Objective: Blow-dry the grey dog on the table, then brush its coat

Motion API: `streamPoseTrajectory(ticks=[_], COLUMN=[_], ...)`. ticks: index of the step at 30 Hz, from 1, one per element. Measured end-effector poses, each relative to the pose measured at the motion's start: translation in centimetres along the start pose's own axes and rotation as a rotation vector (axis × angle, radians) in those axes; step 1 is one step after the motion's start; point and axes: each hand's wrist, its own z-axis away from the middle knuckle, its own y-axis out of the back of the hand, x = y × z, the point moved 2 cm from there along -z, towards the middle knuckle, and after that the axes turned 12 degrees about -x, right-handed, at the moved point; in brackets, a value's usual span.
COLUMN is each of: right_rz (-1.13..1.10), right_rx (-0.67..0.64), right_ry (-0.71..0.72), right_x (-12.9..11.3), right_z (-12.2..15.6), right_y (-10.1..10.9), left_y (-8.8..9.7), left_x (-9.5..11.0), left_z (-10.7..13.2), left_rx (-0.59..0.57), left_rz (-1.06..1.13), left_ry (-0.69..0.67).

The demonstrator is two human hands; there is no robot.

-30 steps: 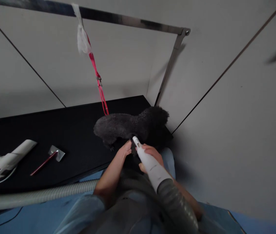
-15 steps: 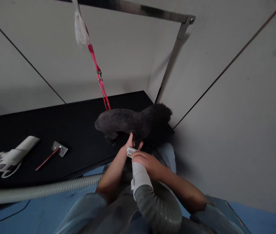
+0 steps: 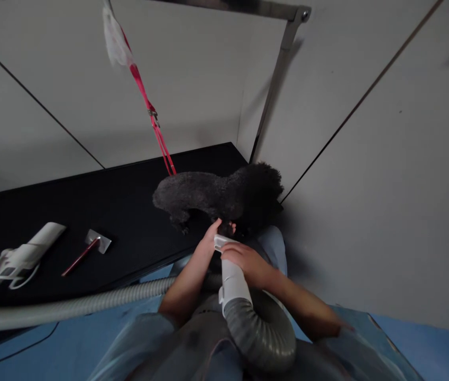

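A thick grey hose (image 3: 262, 338) curls in a loop against the person's front, between the two forearms, and joins the lower end of a white nozzle (image 3: 236, 280). The right hand (image 3: 248, 262) is wrapped over the upper part of the nozzle, fingers bent around it; its thumb is hidden. The flat tip of the nozzle sits just beside the left hand (image 3: 214, 233), though whether they touch I cannot tell. That left hand is closed around a front leg (image 3: 225, 228) of the black dog (image 3: 208, 193), thumb on one side and fingertips showing on the other. A pale ribbed hose (image 3: 125, 297) runs along the near edge of the black surface (image 3: 109, 201), above a blue floor (image 3: 89, 338), and passes behind the left forearm. On the surface, well to the left of the hands, lie a brush (image 3: 98, 241) with a red handle and a white, dryer-like device (image 3: 36, 246) with a cord. The dog stands at the right end of the surface, head to the right. Behind its back hangs a red leash (image 3: 140, 87), with a white wrap (image 3: 116, 39) at the top. Farther off, a metal bar (image 3: 272, 95) rises near the grey wall (image 3: 192, 90)
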Motion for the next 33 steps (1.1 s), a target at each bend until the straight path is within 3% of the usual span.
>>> streamPoseTrajectory(ticks=[2, 5, 8, 11, 15, 18, 21, 25, 33], right_rz=[-0.094, -0.345, -0.595, -0.895, -1.246, -1.397, -1.431, -1.353, -1.462], right_rx=[0.128, 0.424, 0.84, 1.084, 1.148, 1.174, 1.193, 1.095, 1.086], right_ry=[0.01, -0.037, -0.264, -0.348, -0.353, -0.377, -0.376, -0.346, -0.332], right_x=[1.1, 3.2, 6.0, 8.9, 11.7, 12.7, 13.2, 13.8, 15.0], right_z=[0.9, 2.4, 4.1, 5.3, 6.2, 6.4, 6.3, 5.9, 6.2], right_y=[-0.3, -1.2, -2.5, -3.8, -4.7, -4.8, -4.6, -3.8, -3.5], left_y=[-0.3, -1.1, -1.9, -2.9, -3.9, -4.2, -4.1, -3.9, -4.5], left_x=[-0.3, -0.9, -1.4, -2.0, -2.7, -3.3, -3.6, -3.6, -3.8], left_z=[-0.6, -1.4, -2.1, -2.7, -3.1, -3.1, -2.9, -2.6, -3.1], left_rx=[-0.055, -0.124, -0.087, -0.031, 0.075, 0.07, 0.064, 0.063, 0.179], left_rz=[0.068, 0.203, 0.248, 0.253, 0.196, 0.18, 0.132, 0.043, -0.026], left_ry=[0.061, 0.101, -0.062, -0.16, -0.152, -0.099, -0.128, -0.239, -0.467])
